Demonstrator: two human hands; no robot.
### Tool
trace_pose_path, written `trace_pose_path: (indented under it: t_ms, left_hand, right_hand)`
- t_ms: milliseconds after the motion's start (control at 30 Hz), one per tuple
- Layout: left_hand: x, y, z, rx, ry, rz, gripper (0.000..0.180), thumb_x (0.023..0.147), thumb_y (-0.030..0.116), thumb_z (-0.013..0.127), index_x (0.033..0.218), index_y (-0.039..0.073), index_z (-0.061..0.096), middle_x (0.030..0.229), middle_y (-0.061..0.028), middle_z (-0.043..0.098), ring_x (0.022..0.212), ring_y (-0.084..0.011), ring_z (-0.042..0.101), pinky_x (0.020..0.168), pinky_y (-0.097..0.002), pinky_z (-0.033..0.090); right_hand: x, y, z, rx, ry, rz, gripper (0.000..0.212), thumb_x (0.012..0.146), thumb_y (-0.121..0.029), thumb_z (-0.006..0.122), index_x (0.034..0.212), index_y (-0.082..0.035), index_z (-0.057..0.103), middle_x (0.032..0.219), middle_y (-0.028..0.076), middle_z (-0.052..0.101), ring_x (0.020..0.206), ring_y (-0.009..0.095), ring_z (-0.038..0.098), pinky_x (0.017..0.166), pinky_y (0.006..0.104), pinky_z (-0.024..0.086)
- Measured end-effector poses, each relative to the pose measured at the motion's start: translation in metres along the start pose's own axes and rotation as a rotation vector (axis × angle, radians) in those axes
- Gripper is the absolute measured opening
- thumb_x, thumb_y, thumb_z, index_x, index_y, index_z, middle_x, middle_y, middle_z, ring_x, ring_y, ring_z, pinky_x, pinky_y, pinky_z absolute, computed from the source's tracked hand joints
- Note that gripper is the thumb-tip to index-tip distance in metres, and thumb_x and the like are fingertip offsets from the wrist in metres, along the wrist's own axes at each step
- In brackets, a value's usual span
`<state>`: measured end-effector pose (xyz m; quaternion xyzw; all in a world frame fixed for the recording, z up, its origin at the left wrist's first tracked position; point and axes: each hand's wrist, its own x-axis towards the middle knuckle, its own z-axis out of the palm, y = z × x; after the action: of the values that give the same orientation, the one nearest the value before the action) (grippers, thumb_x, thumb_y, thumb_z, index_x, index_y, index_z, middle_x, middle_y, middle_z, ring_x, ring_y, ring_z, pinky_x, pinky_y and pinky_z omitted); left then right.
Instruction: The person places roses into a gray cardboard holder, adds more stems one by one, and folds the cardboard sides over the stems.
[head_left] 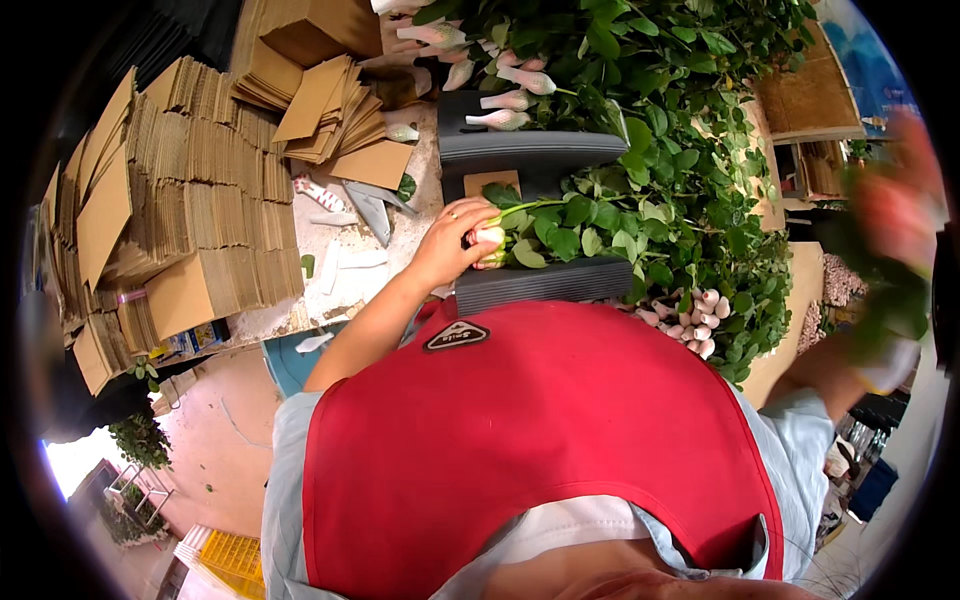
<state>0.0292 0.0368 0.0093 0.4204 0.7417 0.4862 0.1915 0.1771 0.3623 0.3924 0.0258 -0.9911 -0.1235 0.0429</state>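
My left hand point(452, 243), with a ring on one finger, curls closed around a pale green-and-pink rose bloom point(489, 250). Beside its fingertips a bare green stem point(530, 206) runs right toward leafy foliage point(600, 225). Just below the hand lies a dark grey ridged block point(545, 285), and a similar grey piece point(530, 148) stands beyond it. A small piece of cardboard point(492, 184) rests between them. Out at the far right, my right hand point(897, 205) is smeared by motion amid pink and green blur; its fingers and anything in them cannot be made out.
Tall stacks of folded cardboard point(200, 180) fill the left of the table, with loose cardboard sheets point(330, 115) nearby. Scissors-like grey blades point(372, 212) lie beside white scraps. Rose buds in pale sleeves point(690, 322) lie right, more sleeved buds point(515, 100) at the back. A yellow crate point(232, 555) stands lower left.
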Motion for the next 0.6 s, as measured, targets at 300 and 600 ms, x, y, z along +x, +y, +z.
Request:
trace_pose_path:
  t_ms: [300, 600]
  left_hand:
    - [-0.002, -0.007, 0.004, 0.047, 0.015, -0.076, 0.055, 0.079, 0.029, 0.088, 0.131, 0.018, 0.074, 0.153, -0.0221, 0.047, 0.143, -0.0414, 0.046, 0.120, -0.0476, 0.040]
    - [0.013, -0.020, -0.011, 0.191, -0.031, 0.154, 0.045, 0.070, 0.037, 0.092, 0.107, 0.015, 0.080, 0.153, -0.0183, 0.053, 0.139, -0.0387, 0.051, 0.118, -0.0477, 0.042]
  right_hand:
    - [0.080, -0.132, 0.254, 1.170, -0.381, 0.230, 0.051, 0.088, -0.019, 0.077, 0.138, -0.015, 0.067, 0.112, 0.014, 0.076, 0.099, 0.031, 0.072, 0.089, 0.0401, 0.057]
    - [0.063, -0.120, 0.308, 0.664, -0.126, -0.345, 0.070, 0.080, -0.008, 0.075, 0.146, -0.023, 0.060, 0.134, 0.014, 0.068, 0.117, 0.039, 0.068, 0.102, 0.0454, 0.056]
